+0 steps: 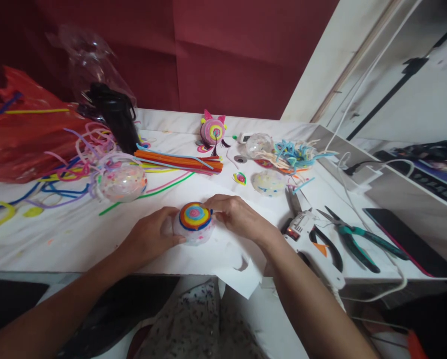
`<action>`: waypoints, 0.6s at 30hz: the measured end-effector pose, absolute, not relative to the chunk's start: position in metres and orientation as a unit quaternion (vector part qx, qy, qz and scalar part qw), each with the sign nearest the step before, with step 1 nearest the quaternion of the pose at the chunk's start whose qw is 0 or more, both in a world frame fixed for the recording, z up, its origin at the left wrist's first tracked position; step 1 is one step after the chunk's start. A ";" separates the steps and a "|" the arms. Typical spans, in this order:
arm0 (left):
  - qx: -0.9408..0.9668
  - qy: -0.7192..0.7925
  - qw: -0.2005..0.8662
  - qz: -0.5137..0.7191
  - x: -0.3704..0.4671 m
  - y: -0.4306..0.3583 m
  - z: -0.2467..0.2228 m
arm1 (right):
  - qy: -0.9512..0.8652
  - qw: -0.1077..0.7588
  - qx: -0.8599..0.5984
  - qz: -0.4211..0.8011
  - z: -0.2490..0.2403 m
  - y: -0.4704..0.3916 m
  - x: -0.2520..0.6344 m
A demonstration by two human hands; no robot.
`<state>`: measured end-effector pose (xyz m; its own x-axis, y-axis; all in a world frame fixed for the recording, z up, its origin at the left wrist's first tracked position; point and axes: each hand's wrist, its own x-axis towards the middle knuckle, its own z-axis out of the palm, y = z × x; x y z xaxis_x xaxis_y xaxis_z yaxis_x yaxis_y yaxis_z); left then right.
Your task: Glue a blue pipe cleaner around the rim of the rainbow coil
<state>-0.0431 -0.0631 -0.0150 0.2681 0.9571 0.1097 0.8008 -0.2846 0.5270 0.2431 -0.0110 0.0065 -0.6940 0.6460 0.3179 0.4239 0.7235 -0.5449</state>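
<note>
- Blue, orange, yellow and pale-blue rings circle a pink centre atop the translucent dome (196,237), held over the white table (77,244) near its front edge.
- Left hand (146,237) grasps the dome's side; right hand (236,213) touches the blue rim, whether pinching cannot be told.
- Far right, pale characters on a dark panel (434,184), too blurred to read.

At the left of the frame, a red plastic bag (32,142) is seen, with a black bottle-like object (114,112) tilted beside it. Dark red panelling (230,55) is shown at upper centre. At lower right, teal-handled pliers (358,239) and a dark flat device (406,239) are laid on the worktop (66,237).
</note>
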 end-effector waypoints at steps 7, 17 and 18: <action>0.791 0.516 0.257 0.205 -0.053 -0.040 -0.014 | -0.885 0.249 -0.331 0.213 0.005 -0.019 0.249; 0.859 0.416 0.287 0.082 -0.062 0.004 0.018 | -0.862 0.276 -0.381 0.190 -0.004 -0.041 0.239; 0.864 0.409 0.285 0.072 -0.062 0.007 0.021 | -0.859 0.284 -0.385 0.182 -0.006 -0.041 0.237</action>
<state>-0.0617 0.0075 0.0207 0.6545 0.7481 -0.1089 0.6660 -0.5024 0.5515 0.2375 -0.0409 -0.0062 -0.5415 0.7649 0.3489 0.5582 0.6375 -0.5310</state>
